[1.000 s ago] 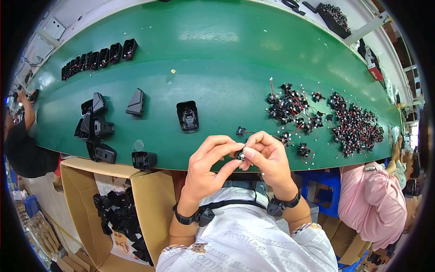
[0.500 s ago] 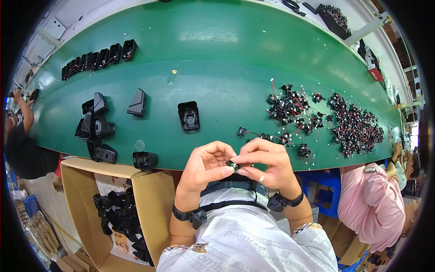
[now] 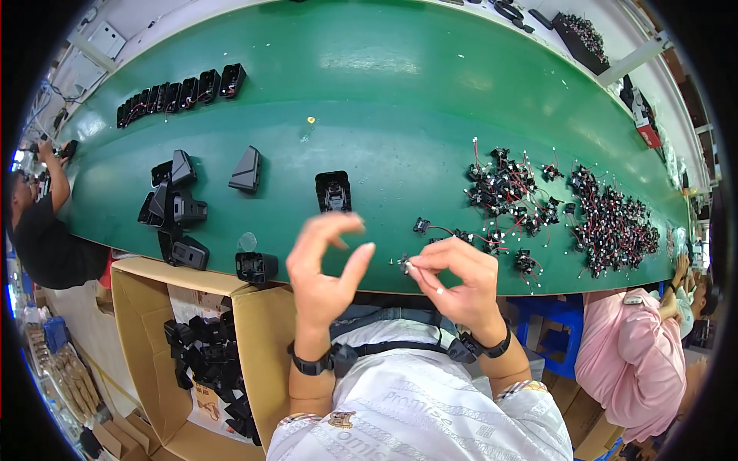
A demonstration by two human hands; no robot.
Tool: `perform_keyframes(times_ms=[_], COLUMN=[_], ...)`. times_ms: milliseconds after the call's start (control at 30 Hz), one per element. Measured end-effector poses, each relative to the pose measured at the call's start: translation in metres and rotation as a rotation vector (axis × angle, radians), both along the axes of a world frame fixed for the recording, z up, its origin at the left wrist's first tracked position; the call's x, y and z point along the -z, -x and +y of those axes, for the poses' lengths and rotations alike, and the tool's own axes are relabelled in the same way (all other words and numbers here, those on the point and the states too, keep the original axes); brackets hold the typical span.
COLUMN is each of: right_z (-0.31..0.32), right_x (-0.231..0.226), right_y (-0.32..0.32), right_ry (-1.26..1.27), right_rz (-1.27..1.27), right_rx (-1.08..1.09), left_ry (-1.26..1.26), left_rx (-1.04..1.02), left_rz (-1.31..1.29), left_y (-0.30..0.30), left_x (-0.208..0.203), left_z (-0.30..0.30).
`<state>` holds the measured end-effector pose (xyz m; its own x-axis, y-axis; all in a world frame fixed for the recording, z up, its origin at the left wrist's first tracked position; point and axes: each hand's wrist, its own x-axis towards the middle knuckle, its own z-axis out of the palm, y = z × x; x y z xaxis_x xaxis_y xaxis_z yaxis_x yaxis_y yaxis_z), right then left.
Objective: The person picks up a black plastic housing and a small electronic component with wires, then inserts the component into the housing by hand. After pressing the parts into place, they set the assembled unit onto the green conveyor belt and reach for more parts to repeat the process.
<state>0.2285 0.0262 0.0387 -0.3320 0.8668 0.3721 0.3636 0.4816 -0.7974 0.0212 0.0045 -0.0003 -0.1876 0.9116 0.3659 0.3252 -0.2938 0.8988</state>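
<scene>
My left hand [image 3: 321, 265] is raised over the table's near edge, thumb and fingers spread, with nothing between them. Just beyond its fingertips lies an open black plastic housing [image 3: 333, 184], its lower end partly covered by the hand. My right hand [image 3: 460, 280] pinches a small dark part with pale bits [image 3: 404, 264] between thumb and fingertips; its exact kind is too small to make out. Right of the housing, a small black connector piece [image 3: 421, 225] with a red wire lies near a pile of black wired parts [image 3: 503, 188].
A larger pile of wired parts [image 3: 615, 219] spreads over the green table [image 3: 384, 138] at right. Black housings [image 3: 173, 94] stand in a row at far left; grey-black shells [image 3: 177, 207] lie nearer. A cardboard box [image 3: 265, 369] holds black pieces. Co-workers sit at both sides.
My hands have come apart: the left has let go of the small part and moved up and left toward the housing. The right keeps the part pinched.
</scene>
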Motion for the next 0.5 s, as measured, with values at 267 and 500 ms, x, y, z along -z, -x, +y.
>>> perform_keyframes(times_ms=[267, 500], right_z=[0.021, 0.026], right_x=[-0.008, -0.014], right_y=[-0.003, 0.007], right_ry=[-0.040, -0.391], right_rz=[-0.121, -0.199], right_rx=[-0.100, -0.180], left_ry=[0.114, 0.050], left_rx=[-0.031, 0.184], left_rz=[0.493, 0.122], left_y=[0.039, -0.003], left_x=[0.022, -0.014], left_z=[0.043, 0.017])
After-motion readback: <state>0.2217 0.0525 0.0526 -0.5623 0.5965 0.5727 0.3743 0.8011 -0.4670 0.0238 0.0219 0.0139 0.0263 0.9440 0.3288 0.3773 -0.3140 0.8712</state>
